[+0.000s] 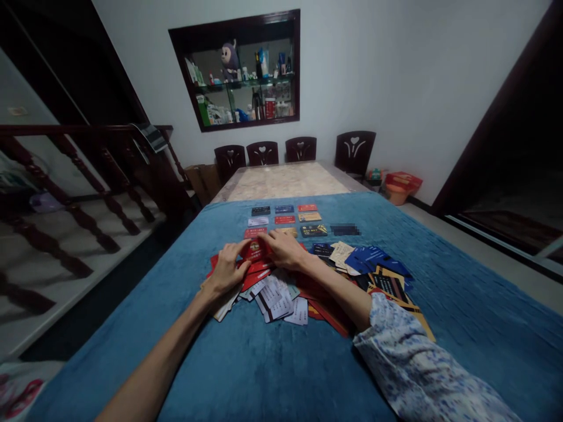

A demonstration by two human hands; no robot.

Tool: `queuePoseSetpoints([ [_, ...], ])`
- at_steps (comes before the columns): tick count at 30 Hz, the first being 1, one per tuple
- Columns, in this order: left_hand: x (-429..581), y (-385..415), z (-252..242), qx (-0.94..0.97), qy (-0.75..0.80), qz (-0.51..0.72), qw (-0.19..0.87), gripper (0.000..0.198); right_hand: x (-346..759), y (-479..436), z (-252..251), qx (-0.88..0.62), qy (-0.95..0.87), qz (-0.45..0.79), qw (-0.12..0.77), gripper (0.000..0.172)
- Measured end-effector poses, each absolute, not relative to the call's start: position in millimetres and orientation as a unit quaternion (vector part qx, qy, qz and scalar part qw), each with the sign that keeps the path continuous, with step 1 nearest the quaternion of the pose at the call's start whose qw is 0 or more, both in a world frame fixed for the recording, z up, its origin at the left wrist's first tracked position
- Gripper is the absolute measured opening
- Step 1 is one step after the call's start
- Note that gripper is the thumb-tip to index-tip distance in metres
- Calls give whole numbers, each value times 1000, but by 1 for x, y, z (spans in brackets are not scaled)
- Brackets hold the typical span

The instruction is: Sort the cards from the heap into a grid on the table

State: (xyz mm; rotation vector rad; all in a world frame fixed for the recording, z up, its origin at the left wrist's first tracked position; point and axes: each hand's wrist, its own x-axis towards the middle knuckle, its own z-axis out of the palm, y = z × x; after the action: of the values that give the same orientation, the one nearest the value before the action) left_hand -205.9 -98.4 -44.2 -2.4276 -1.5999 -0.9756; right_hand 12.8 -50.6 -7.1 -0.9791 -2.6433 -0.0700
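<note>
Between my two hands is a red card (256, 251) with a round emblem, tilted up above a heap of cards. My left hand (226, 268) has its thumb and forefinger closed on the card's left side. My right hand (285, 249) reaches over the heap, its curled fingers on the card's upper right edge. White cards (275, 299) with dark stripes lie spread below the hands. Blue cards (367, 258) and black and gold cards (389, 287) are fanned out to the right. Beyond my hands, single cards lie in rows, among them a black VIP card (314, 231). My right hand partly covers a gold card.
A blue cloth (281, 363) covers the near part of the long table, whose bare marbled top (285, 180) shows at the far end. Several dark chairs (355, 151) stand around that end. A wooden railing (83, 193) runs along the left.
</note>
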Motion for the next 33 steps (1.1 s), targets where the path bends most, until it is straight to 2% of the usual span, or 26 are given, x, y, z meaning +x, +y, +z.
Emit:
queuePoseSetpoints([
  [6, -200, -99, -37, -795, -540, -267, 65, 63, 17, -46, -3, -353, -923, -45, 146, 53],
  [16, -190, -100, -29, -794, -548, -246, 95, 58, 26, -51, 16, -353, -922, -86, 131, 45],
  [25, -155, -101, -10, -797, -563, -191, 102, 52, 56, -48, 26, -330, -932, -108, 99, 44],
  [33, -120, -86, 6, -811, -562, -147, 67, 55, 93, -30, 26, -324, -933, -126, 91, 48],
])
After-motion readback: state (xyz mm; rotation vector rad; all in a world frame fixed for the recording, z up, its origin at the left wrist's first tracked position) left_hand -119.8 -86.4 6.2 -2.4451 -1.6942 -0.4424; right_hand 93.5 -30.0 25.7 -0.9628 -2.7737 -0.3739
